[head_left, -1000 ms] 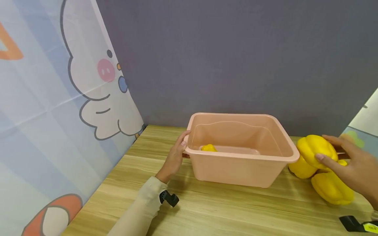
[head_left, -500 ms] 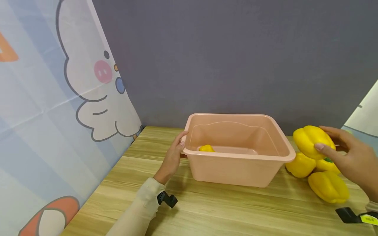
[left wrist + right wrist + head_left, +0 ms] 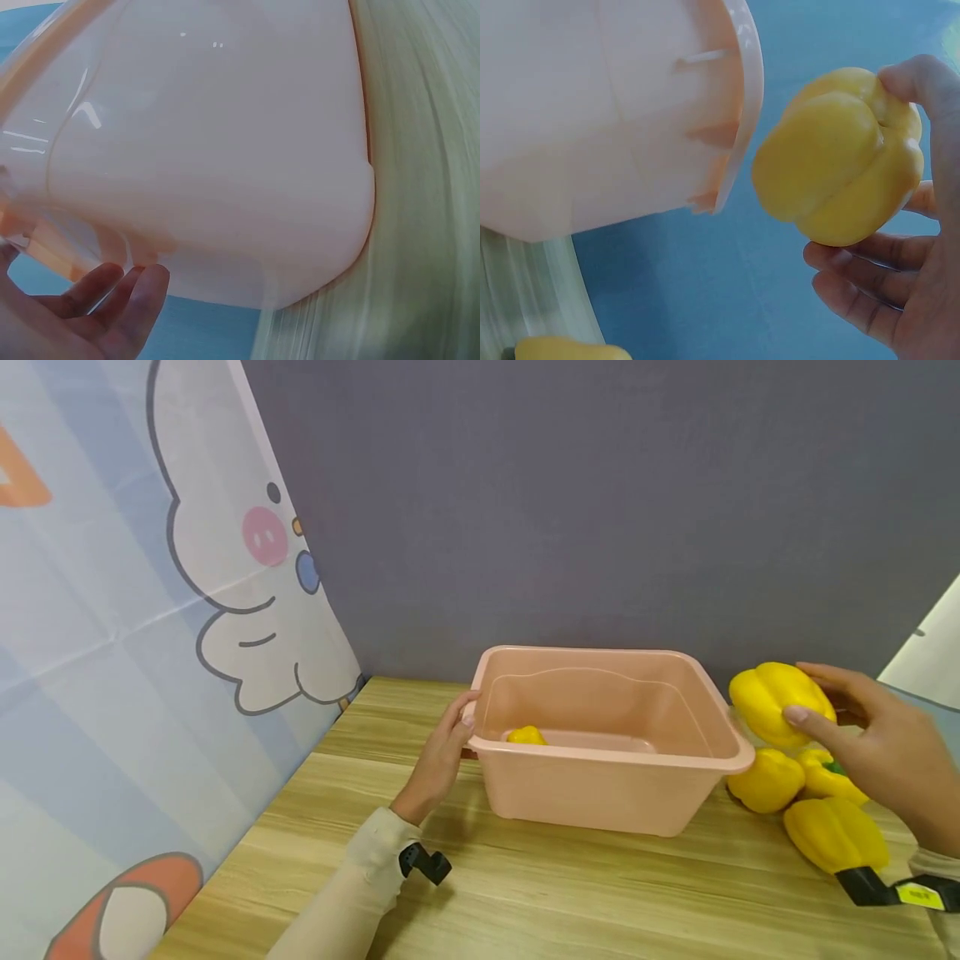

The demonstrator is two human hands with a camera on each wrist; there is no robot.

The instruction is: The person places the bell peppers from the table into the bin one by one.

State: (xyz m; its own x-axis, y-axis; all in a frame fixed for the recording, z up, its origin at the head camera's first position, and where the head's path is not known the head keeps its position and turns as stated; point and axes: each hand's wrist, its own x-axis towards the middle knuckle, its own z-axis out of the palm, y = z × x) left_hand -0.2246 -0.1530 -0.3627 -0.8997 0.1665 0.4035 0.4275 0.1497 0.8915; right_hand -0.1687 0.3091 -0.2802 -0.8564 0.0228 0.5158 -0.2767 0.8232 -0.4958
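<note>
Head view shows my right hand (image 3: 881, 752) gripping a yellow pepper (image 3: 776, 700) in the air, just beside the right rim of the pink tub (image 3: 615, 793). My left hand (image 3: 442, 756) rests with curled fingers on the tub's left rim. One small pepper (image 3: 527, 735) lies inside the tub. Three more peppers (image 3: 832, 831) lie on the desk (image 3: 600, 893), right of the tub.

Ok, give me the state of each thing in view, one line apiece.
Pink plastic tub: upright, one yellow pepper inside.
Left hand: on the tub's left rim.
Right hand: holds a lifted yellow bell pepper.
Three yellow peppers: lying on the wooden table.
</note>
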